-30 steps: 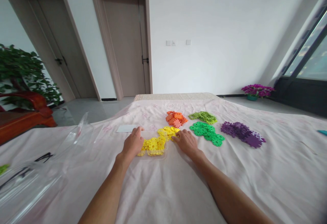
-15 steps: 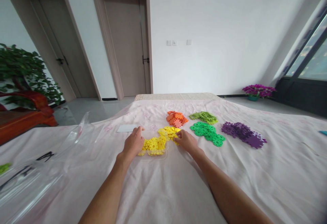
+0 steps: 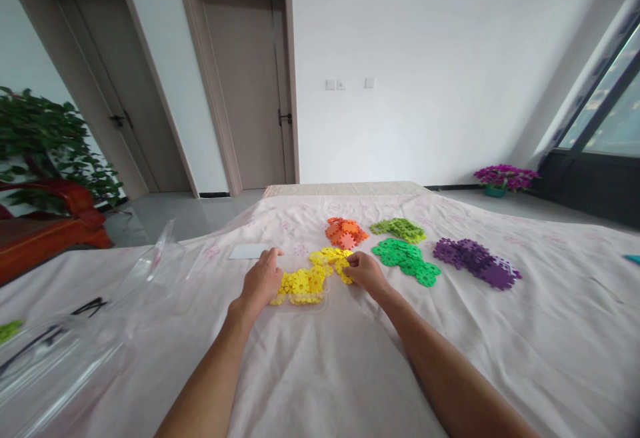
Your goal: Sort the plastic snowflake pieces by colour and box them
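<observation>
Yellow snowflake-shaped plastic discs (image 3: 300, 283) fill a shallow clear plastic box (image 3: 324, 305) in front of me. My left hand (image 3: 262, 277) grips the left side of this box, its fingertips partly hidden behind the rim. Just beyond and to the right lies a loose heap of yellow discs (image 3: 325, 255) on the cloth. At the heap's right edge, my right hand (image 3: 369, 274) has thumb and fingers closed on a yellow disc (image 3: 345, 271).
Orange discs (image 3: 346, 233), light green discs (image 3: 400, 229), green discs (image 3: 406, 261) and purple discs (image 3: 477, 263) lie in heaps farther out. A white card (image 3: 247, 251) is beyond my left hand. Clear plastic packaging (image 3: 65, 365) covers the left of the tablecloth (image 3: 320, 371).
My right hand has shifted slightly, and a yellow disc at its fingers now stands a little apart from the heap. My left hand stays at the box.
</observation>
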`<state>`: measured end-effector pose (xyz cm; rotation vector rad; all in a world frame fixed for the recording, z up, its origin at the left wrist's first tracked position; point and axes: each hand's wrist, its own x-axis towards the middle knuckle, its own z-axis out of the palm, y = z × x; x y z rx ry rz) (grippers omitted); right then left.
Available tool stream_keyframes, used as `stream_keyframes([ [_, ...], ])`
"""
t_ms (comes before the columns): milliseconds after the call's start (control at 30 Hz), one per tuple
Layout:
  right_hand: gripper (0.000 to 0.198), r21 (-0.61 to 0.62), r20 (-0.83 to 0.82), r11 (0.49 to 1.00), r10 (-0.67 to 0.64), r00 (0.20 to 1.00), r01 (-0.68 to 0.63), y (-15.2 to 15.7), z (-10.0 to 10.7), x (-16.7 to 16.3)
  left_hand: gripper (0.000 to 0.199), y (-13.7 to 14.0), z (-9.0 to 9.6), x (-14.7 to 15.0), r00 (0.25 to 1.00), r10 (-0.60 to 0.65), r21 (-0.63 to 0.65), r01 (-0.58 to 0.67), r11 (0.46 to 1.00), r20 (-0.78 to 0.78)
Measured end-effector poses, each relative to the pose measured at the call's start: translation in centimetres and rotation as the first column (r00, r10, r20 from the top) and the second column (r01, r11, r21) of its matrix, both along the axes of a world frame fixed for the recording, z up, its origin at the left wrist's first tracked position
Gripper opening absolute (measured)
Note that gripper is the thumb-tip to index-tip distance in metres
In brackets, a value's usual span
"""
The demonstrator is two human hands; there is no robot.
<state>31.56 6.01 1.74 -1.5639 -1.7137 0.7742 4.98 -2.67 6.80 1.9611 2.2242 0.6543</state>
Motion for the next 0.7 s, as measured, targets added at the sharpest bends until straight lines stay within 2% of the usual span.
stream_keyframes([
  [67, 0.025, -0.028, -0.191, 1.000, 0.007, 0.982, -0.013, -0.1, 0.2, -0.2, 0.039, 0.0, 0.0, 0.0, 1.000, -0.002, 0.003, 0.002, 1.000, 0.000],
  [167, 0.027, -0.025, -0.422, 0.997, 0.054, 0.905, -0.071, -0.9, 1.3, -0.8, 0.039, 0.0, -0.1, -0.1, 1.000, -0.006, 0.010, 0.006, 1.000, 0.003],
  [333, 0.031, 0.045, -0.617, 0.987, 0.151, 0.772, -0.157, -2.8, 4.0, -2.4, 0.039, 0.2, -0.4, -0.2, 1.000, -0.003, 0.001, 0.003, 1.000, 0.005],
  [433, 0.033, 0.056, -0.634, 0.972, 0.211, 0.744, -0.228, -4.2, 5.0, -3.7, 0.036, 0.4, -0.4, -0.1, 1.000, 0.001, 0.007, -0.001, 1.000, 0.014],
  [567, 0.033, 0.074, -0.554, 0.928, 0.342, 0.759, -0.365, -5.5, 5.1, -5.1, 0.031, 0.4, -0.2, 0.0, 1.000, 0.004, 0.007, -0.004, 1.000, 0.029],
  [633, 0.031, 0.141, -0.462, 0.925, 0.377, 0.803, -0.353, -5.4, 4.9, -5.1, 0.032, 0.3, -0.2, 0.1, 0.999, 0.007, 0.003, -0.007, 1.000, 0.036],
  [700, 0.028, 0.206, -0.332, 0.936, 0.341, 0.880, -0.285, -5.0, 4.6, -4.6, 0.032, 0.3, -0.3, 0.1, 0.999, 0.012, 0.001, -0.012, 1.000, 0.042],
])
